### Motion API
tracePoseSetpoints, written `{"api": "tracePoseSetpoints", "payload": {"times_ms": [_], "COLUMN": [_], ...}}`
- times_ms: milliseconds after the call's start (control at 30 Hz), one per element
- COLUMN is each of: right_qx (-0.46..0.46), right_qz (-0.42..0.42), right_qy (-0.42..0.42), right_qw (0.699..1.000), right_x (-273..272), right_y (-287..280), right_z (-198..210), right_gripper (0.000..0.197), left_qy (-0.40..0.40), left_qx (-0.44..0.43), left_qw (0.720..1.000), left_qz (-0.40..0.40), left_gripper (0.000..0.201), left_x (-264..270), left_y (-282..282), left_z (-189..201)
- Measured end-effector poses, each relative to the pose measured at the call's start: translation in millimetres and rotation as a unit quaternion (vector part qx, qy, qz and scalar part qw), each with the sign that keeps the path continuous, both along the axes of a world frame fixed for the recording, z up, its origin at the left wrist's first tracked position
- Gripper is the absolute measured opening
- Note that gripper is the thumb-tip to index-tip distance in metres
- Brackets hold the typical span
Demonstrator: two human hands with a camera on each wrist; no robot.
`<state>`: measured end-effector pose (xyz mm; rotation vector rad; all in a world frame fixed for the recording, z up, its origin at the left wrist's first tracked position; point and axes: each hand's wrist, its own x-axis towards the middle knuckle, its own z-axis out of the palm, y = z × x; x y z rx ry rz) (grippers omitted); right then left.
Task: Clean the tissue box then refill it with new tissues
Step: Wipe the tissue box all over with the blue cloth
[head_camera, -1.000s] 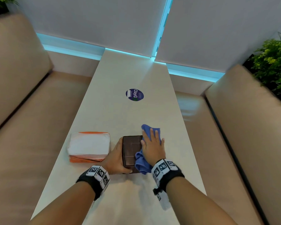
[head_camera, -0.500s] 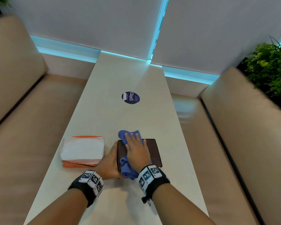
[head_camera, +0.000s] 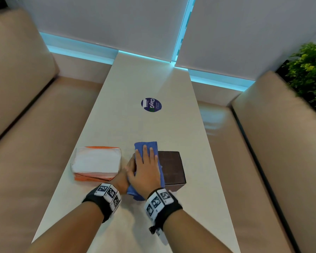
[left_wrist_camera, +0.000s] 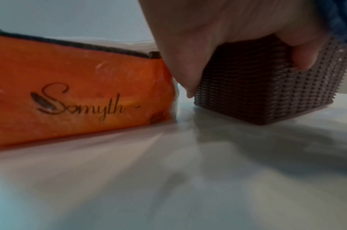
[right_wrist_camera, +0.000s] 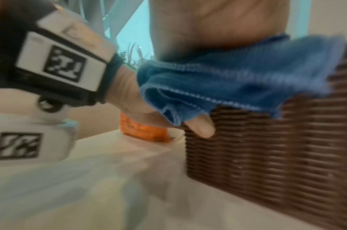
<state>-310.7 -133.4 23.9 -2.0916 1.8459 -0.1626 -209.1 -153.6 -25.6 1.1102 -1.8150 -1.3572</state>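
A dark brown woven tissue box (head_camera: 171, 167) (left_wrist_camera: 267, 93) (right_wrist_camera: 277, 147) stands near the front of the long table (head_camera: 153, 84). My left hand (head_camera: 125, 172) (left_wrist_camera: 217, 38) grips its left end, fingers curled over the corner. My right hand (head_camera: 145, 168) lies flat on a blue cloth (head_camera: 148, 148) (right_wrist_camera: 227, 80), pressing it onto the left part of the box top. An orange and white pack of tissues (head_camera: 96, 162) (left_wrist_camera: 74, 93) lies just left of the box.
A round dark blue sticker (head_camera: 151, 105) sits mid-table. Beige padded benches (head_camera: 35, 134) (head_camera: 281, 143) run along both sides. A green plant (head_camera: 310, 70) stands behind the right bench. Grey blinds (head_camera: 117, 24) close the far end.
My right hand has slid the blue cloth from the right side of the box top to its left side. My left hand has kept its hold on the box.
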Motion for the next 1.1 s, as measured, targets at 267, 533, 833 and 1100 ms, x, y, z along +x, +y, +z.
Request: {"api": "tracePoseSetpoints", "payload": {"times_ms": [267, 533, 833, 1100], "right_qx": [-0.020, -0.002, 0.130, 0.019], "right_qz": [-0.101, -0.287, -0.234, -0.285], "right_qy": [0.037, -0.121, -0.208, -0.064], "right_qw": [0.994, 0.950, 0.941, 0.956], "right_x": [-71.7, -96.6, -177.1, -184.5], "right_y": [-38.2, -44.5, -22.4, -4.0], "right_z": [-4.1, 3.3, -16.9, -27.5], "right_gripper": [0.052, 0.048, 0.029, 0.054], "left_qy": [0.014, -0.005, -0.037, -0.046], "left_qx": [0.002, -0.008, 0.020, 0.042], "left_qw": [1.000, 1.000, 0.998, 0.996], "left_qz": [0.019, 0.000, -0.049, -0.058], "left_gripper": [0.108, 0.111, 0.116, 0.120], "left_x": [-9.1, -9.8, -6.5, -6.1], "left_y": [-5.2, -17.7, -33.3, -46.9], "left_z": [-3.4, -5.2, -3.4, -8.6]}}
